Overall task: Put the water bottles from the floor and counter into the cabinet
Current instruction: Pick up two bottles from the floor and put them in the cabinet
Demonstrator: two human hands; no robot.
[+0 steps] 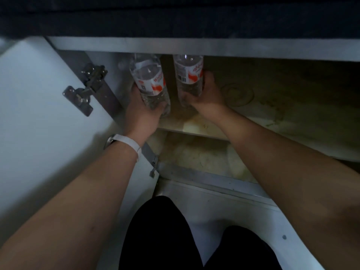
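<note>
Left hand (143, 112) grips left bottle (151, 82); right hand (204, 92) grips right bottle (189, 76). Both bottles sit side by side, apart, on the cabinet shelf (292, 114), door (39, 94) open left.

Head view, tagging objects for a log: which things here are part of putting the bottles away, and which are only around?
Part of the job:
left water bottle, held by left hand
right water bottle, held by right hand
cabinet shelf
open cabinet door

Only around:
white wristband
door hinge
</note>
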